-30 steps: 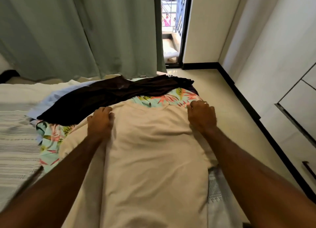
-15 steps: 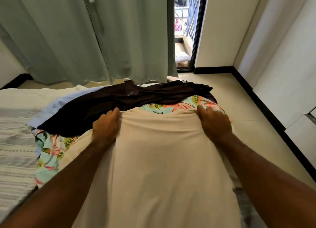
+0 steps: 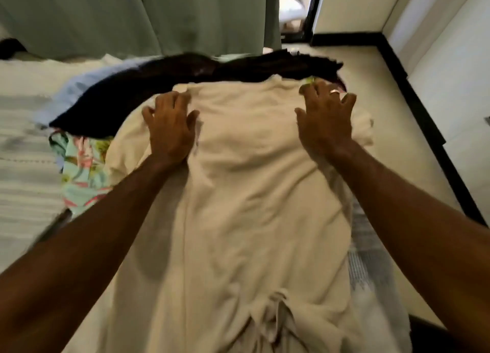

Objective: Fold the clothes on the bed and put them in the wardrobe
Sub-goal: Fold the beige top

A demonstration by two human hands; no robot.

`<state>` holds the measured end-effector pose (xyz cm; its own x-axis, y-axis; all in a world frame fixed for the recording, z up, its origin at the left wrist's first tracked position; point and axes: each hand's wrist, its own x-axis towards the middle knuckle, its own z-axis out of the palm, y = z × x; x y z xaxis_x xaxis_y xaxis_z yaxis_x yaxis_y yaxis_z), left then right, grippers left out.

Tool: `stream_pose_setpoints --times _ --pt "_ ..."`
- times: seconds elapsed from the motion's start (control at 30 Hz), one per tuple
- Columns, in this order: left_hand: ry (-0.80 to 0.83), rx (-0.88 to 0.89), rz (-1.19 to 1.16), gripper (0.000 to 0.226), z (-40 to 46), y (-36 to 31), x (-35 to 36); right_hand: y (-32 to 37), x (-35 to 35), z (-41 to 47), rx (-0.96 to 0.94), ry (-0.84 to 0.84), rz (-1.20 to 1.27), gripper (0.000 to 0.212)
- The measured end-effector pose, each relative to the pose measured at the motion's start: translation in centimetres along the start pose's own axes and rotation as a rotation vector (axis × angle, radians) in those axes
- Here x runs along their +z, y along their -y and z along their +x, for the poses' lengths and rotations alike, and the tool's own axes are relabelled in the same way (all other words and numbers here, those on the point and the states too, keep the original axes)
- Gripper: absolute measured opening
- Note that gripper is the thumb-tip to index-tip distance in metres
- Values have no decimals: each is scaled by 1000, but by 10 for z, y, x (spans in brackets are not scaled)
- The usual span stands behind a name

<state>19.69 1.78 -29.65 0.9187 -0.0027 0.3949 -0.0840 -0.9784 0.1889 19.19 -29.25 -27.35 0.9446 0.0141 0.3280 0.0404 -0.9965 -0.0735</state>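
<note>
A cream garment [image 3: 246, 193] lies spread lengthwise on the bed, its far edge over the other clothes. My left hand [image 3: 171, 127] lies flat on its upper left part with fingers spread. My right hand [image 3: 326, 119], wearing a ring, presses flat on the upper right part, fingers spread. Behind the cream garment is a dark brown garment [image 3: 164, 87]. A floral mint garment [image 3: 82, 169] shows at the left, partly covered, and a pale blue garment [image 3: 77, 87] lies beyond it.
The bed [image 3: 23, 146] has a white and grey striped cover and runs off to the left. Green curtains [image 3: 132, 16] hang behind it. Tiled floor [image 3: 376, 93] runs along the right, bordered by a black skirting and white wardrobe fronts [image 3: 461, 69].
Both hands went from gripping the far edge of the cream garment to lying flat on it with fingers spread. The garment now covers more of the floral one. The camera tilted down.
</note>
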Motion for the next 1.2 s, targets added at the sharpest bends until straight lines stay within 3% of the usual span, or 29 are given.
stream_pose_setpoints --times 0.13,0.23,0.37,0.5,0.6,0.67,0.83,0.93,1.07,1.13,1.2 --pt "-7 151 -105 30 -114 -19 -21 32 -22 -129 -200 -4 82 16" --pt "66 164 -171 27 -195 -24 -46 40 -41 -205 -275 78 115 10" --pt "148 118 -277 16 -272 -30 -76 43 -66 -249 -202 317 255 38" --pt "259 122 -302 27 -330 -42 -106 38 -96 -274 -190 519 399 73" --pt "263 106 -288 31 -358 -47 -130 28 -114 -279 -260 691 306 77" --pt "239 82 -267 34 -374 -44 -146 27 -116 -286 -281 753 281 68" --pt "363 101 -117 63 -429 -37 -195 20 -139 -314 -253 643 307 44" --pt "404 120 -54 68 -465 -14 -201 22 -138 -333 -114 516 577 31" --pt "250 78 -110 52 -498 10 -191 16 -116 -370 12 142 775 27" --pt "184 6 -152 52 -503 16 -185 6 -115 -390 71 56 819 28" --pt "128 -13 -165 55 -500 14 -185 -5 -121 -413 88 47 881 43"
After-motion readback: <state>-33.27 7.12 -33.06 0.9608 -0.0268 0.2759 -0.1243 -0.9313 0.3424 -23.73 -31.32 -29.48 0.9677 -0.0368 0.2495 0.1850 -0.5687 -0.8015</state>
